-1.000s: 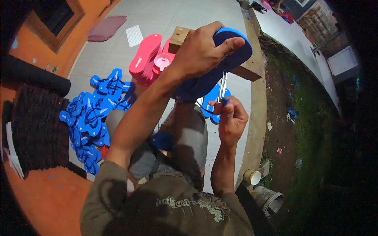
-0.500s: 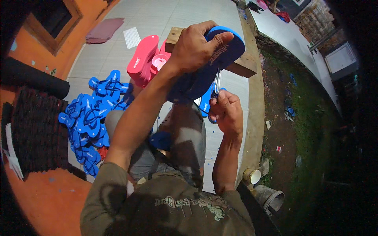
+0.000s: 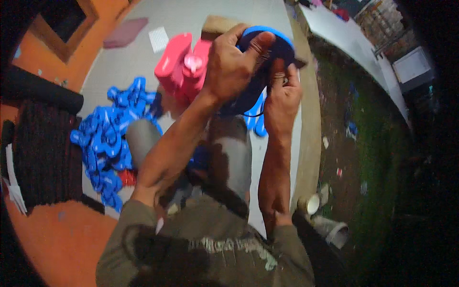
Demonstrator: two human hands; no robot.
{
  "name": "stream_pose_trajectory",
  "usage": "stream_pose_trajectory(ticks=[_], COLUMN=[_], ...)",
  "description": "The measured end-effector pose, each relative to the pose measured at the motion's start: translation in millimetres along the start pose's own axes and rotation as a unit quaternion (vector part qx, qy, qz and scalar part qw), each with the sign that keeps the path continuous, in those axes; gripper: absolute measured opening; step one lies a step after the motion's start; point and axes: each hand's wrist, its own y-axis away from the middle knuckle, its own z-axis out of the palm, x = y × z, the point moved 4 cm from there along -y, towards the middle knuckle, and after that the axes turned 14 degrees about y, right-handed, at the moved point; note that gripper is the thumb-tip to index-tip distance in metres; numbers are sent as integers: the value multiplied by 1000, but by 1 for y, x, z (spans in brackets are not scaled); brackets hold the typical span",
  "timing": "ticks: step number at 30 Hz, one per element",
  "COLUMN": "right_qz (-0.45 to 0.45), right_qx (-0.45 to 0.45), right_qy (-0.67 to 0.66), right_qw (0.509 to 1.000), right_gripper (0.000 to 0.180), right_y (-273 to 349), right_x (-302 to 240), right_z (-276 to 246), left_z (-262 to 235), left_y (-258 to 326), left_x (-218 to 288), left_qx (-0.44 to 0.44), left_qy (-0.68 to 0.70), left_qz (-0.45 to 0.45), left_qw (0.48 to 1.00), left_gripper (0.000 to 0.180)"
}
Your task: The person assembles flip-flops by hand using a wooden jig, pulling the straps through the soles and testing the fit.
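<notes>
A blue flip-flop (image 3: 283,44) with a dark upper face is held up in front of me, toe end away from me. My left hand (image 3: 232,69) is closed round its left side, with the thumb laid across the top face. At its right edge is my right hand (image 3: 283,103), fingers bent against the sole and partly hidden by it. A dark strap (image 3: 253,115) hangs below the sole, near my right wrist. Whether my right hand also holds a tool cannot be made out; the picture is blurred.
On the tiled floor at left lies a heap of blue flip-flops (image 3: 107,136). Pink soles (image 3: 169,64) stand stacked beyond my left arm, with a small pink container (image 3: 193,63). A wooden beam (image 3: 216,26) sits behind the flip-flop. More blue pieces (image 3: 260,124) lie below it.
My right hand has moved up from below to the sole's right edge. The shiny metal tool it held at the strap no longer shows. The flip-flop has shifted slightly left.
</notes>
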Motion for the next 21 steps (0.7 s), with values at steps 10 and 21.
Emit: stream_pose_trajectory(ticks=[10, 21], right_qz=[-23, -205], right_qx=[-64, -144], right_qy=[15, -36], right_qw=[998, 967], right_gripper=[23, 21], right_y=[80, 39], right_x=[36, 27], right_z=[-39, -33], left_z=[-11, -16], left_y=[79, 73], left_x=[-14, -14], left_qx=[-124, -201], left_qy=[146, 69], left_qz=[68, 8], left_qw=[979, 977], left_gripper=[28, 33])
